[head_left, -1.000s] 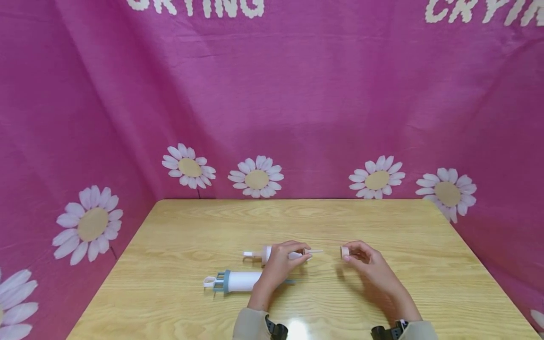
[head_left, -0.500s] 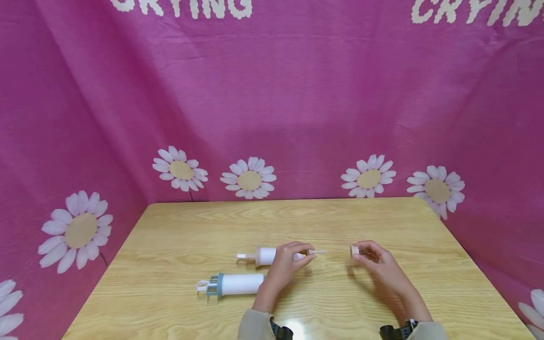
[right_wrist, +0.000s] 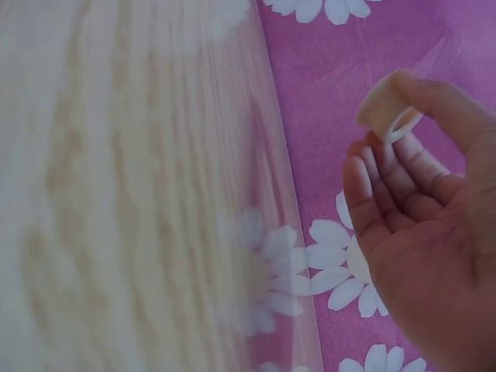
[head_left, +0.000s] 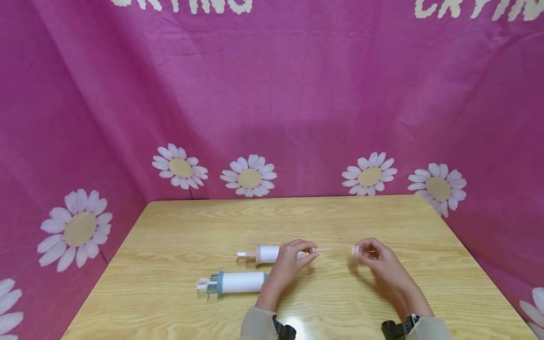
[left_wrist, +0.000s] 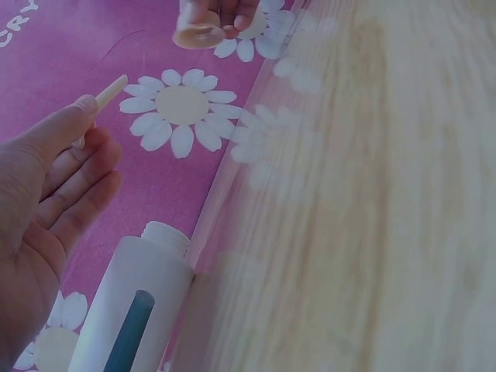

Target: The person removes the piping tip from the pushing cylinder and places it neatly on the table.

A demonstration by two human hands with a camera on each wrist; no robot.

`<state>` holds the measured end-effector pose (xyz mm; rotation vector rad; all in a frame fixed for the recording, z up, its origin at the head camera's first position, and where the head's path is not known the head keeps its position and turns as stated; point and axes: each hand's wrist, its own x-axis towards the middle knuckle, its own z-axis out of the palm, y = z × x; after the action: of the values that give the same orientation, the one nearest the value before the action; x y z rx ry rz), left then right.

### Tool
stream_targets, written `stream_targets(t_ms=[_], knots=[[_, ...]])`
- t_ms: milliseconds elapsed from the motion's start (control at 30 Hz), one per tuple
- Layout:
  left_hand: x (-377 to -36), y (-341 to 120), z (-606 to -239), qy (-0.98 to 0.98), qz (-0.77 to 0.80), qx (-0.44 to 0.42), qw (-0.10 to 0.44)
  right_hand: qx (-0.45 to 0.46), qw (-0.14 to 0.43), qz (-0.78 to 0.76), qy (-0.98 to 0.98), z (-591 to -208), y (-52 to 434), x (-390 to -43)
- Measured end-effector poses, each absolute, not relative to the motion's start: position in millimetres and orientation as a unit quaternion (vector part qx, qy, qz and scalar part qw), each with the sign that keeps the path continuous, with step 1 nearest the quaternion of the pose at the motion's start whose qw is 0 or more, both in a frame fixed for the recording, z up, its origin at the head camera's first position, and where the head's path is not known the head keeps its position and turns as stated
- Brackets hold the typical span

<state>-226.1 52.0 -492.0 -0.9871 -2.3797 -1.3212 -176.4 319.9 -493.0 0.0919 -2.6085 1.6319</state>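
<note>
Your left hand (head_left: 288, 261) grips a small white syringe (head_left: 272, 254) with pale pink ends just above the wooden table (head_left: 178, 236), its thin tapered nozzle pointing right past your fingertips. Your right hand (head_left: 378, 259) pinches a small round pink cap (head_left: 355, 250), well apart from the nozzle tip. A larger white syringe with blue plunger (head_left: 231, 282) lies on the table just beside your left wrist.

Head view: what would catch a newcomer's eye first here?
First, the pink daisy-print cloth draped behind and beside the wooden table. Then the two hands at the table's middle: the left hand holds a white syringe-like tube with a pale nozzle, while the right hand pinches a small pale ring cap. A second tube with blue plunger lies nearer.
</note>
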Motion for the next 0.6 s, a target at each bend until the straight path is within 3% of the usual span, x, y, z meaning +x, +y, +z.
stream_targets(t_ms=[367, 600], knots=[[-225, 51, -491, -0.818, -0.455, -0.336, 0.105, 0.069, 0.062, 0.399, -0.912, -499, 325, -190], [-223, 51, -491, -0.822, -0.459, -0.326, 0.084, 0.065, 0.054, 0.361, -0.929, -499, 325, -191]])
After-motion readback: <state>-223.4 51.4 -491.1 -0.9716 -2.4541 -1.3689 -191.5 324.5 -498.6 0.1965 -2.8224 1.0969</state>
